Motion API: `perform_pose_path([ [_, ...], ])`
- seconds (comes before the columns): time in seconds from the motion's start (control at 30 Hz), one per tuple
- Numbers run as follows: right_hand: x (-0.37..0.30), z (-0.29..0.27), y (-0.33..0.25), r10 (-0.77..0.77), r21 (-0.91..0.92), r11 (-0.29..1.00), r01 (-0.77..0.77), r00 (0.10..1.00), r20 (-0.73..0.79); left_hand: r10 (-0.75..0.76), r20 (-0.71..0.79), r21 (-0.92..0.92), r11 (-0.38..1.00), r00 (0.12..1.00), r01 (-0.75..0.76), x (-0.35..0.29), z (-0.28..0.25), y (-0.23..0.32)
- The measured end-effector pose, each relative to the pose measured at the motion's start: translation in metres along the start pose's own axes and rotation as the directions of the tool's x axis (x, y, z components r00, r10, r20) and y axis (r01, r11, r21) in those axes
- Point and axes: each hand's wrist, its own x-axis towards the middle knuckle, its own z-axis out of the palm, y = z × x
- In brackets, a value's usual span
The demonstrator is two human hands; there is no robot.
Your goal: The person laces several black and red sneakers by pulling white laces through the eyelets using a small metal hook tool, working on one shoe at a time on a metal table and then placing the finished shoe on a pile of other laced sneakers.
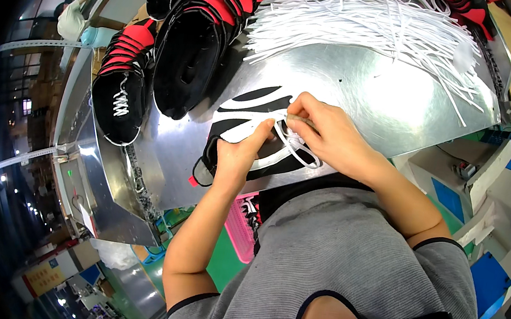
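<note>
A black-and-white shoe upper (252, 101) lies on the metal tabletop in front of me, its heel loop with a red tab toward the lower left. My left hand (241, 150) grips the upper at its near side, thumb pressed on the white part beside the lacing. My right hand (329, 133) is closed in a pinch over the eyelets, on a white shoelace (307, 160) that hangs in loose loops below the fingers. A thin dark sliver shows by the right fingertips, too small to name. The fingers hide the eyelets there.
A large pile of white laces (359, 23) spreads across the far side of the metal table (172, 175). At the left, black-and-red shoe uppers stand nested in a stack (188, 57), beside a laced one (118, 93). Below the near edge hangs a pink basket (241, 233).
</note>
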Motion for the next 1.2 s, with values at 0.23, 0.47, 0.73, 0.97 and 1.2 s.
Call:
perform_pose_path([
  [0.23,0.004,-0.005,-0.003,0.034,-0.147,0.989,-0.023,0.997,0.073,0.051,0.045,-0.011,0.999,0.998,-0.051,-0.003,-0.004,-0.003],
  [0.47,0.024,0.014,0.001,-0.014,-0.348,0.935,0.068,0.988,0.155,0.217,0.099,0.025,0.975,0.971,-0.220,-0.007,0.008,-0.010],
  [0.73,0.038,-0.015,-0.017,-0.006,-0.425,0.900,0.100,0.976,0.218,-0.023,0.217,-0.204,0.977,0.976,0.069,0.018,-0.021,-0.024],
  [0.97,0.039,0.016,0.030,-0.037,0.052,0.998,0.036,0.999,0.014,0.104,0.172,-0.181,0.981,0.980,-0.073,0.016,-0.008,-0.012],
  [1.2,0.053,0.020,0.053,0.023,-0.153,0.986,-0.063,0.969,-0.247,-0.078,0.509,-0.298,0.918,0.857,0.260,0.024,-0.017,0.009],
])
